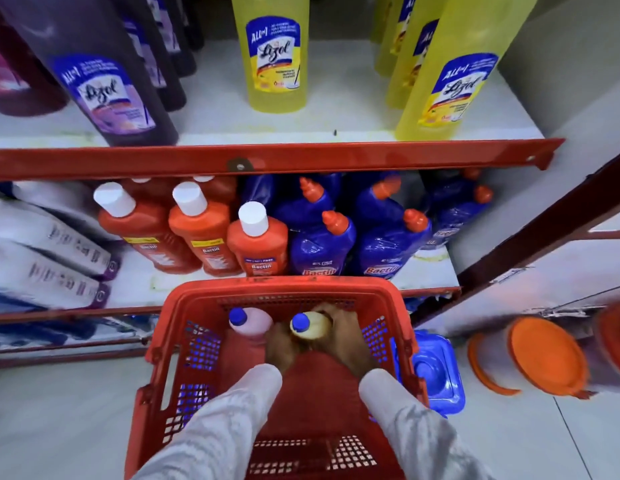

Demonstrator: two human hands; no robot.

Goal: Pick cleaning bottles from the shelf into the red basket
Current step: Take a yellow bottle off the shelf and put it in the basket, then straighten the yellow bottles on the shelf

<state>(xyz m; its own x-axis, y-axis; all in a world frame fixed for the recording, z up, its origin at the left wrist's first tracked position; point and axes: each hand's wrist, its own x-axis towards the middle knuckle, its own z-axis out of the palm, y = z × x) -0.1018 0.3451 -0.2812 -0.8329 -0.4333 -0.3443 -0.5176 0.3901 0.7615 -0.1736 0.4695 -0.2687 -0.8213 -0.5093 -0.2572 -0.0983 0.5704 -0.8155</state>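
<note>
The red basket (pixel 280 289) stands on the floor below me, in front of the lower shelf. Inside it, a pink bottle (pixel 253 323) with a blue cap stands at the far left. Both my hands reach down into the basket around a yellow bottle (pixel 313 329) with a blue cap. My left hand (pixel 279 349) grips its left side and my right hand (pixel 348 336) wraps its right side. On the upper shelf stand yellow Lizol bottles (pixel 275 53) and dark purple Lizol bottles (pixel 107 81).
The lower shelf holds orange Bactin bottles (pixel 256 244) with white caps, blue Bactin bottles (pixel 319 247) with orange spouts, and white packs (pixel 41 251) at the left. A red shelf rail (pixel 267 159) runs across. Blue containers (pixel 436 372) and orange-lidded tubs (pixel 544 355) sit on the floor at the right.
</note>
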